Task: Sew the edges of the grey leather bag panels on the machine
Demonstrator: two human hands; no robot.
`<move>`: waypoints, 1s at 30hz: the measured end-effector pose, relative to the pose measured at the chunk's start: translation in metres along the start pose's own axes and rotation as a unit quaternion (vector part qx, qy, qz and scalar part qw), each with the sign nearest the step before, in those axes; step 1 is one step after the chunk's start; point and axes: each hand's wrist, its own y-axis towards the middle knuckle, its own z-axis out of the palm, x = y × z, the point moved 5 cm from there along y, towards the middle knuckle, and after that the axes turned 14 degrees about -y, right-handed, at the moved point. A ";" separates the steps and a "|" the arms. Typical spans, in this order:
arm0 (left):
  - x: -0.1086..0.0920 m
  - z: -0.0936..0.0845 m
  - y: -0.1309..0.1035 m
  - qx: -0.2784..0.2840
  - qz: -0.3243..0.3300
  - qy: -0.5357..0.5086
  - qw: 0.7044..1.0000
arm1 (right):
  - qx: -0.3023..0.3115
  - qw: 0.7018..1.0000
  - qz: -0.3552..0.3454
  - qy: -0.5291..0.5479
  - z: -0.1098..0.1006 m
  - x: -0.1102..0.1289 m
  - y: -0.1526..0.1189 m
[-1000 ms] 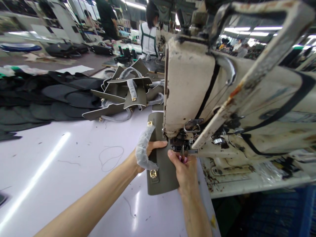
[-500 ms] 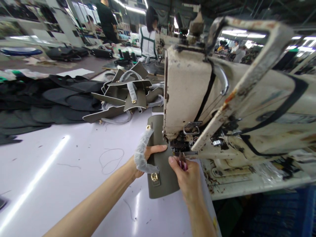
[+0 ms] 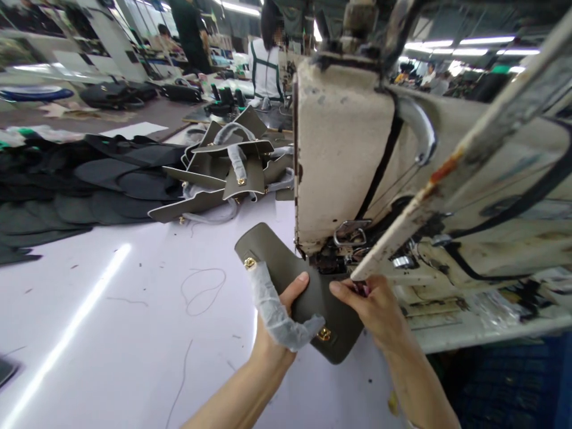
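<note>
An olive-grey bag flap [image 3: 326,307] lies tilted under the head of a sewing machine [image 3: 342,161], its far edge close to the needle area. Its handle [image 3: 270,301] is wrapped in clear plastic and fixed by gold fittings, one of them the near fitting [image 3: 324,333]. My left hand [image 3: 274,339] reaches through the handle and grips the flap, thumb on top, other fingers mostly hidden. My right hand [image 3: 378,310] is closed around small thread snips [image 3: 360,288] with pinkish handles, largely hidden by the hand and a machine bar. Its fingertips touch the flap's right side.
Behind the flap lies a pile of similar flaps with handles [image 3: 243,161]. Stacked black pieces [image 3: 111,176] spread along the left. A rusty bar [image 3: 447,170] slants across the machine front. Loose threads lie on the white table [image 3: 134,345]. A person [image 3: 266,65] sits beyond.
The flap has turned, its far end swinging left and its near end right. Both hands have moved right with it, and the snips are now more hidden.
</note>
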 end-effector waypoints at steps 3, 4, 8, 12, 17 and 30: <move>0.013 -0.002 -0.002 0.000 0.023 -0.041 0.999 | -0.011 0.999 -0.022 -0.036 -0.012 0.009 0.005; 0.016 -0.002 -0.002 -0.003 0.026 -0.053 0.998 | -0.011 0.998 -0.033 -0.047 -0.014 0.011 0.007; 0.019 0.001 -0.004 -0.019 0.026 -0.083 0.996 | 0.000 0.996 -0.056 -0.076 -0.016 0.013 0.010; 0.013 0.011 -0.013 -0.045 0.047 -0.087 0.994 | -0.003 0.994 -0.060 -0.094 -0.016 0.010 0.010; 0.015 0.013 -0.006 -0.058 0.060 -0.084 0.993 | -0.025 0.990 -0.077 -0.117 -0.018 0.011 0.011; 0.005 0.008 0.010 -0.004 0.017 -0.045 0.999 | -0.087 0.991 -0.056 -0.083 -0.012 0.006 0.008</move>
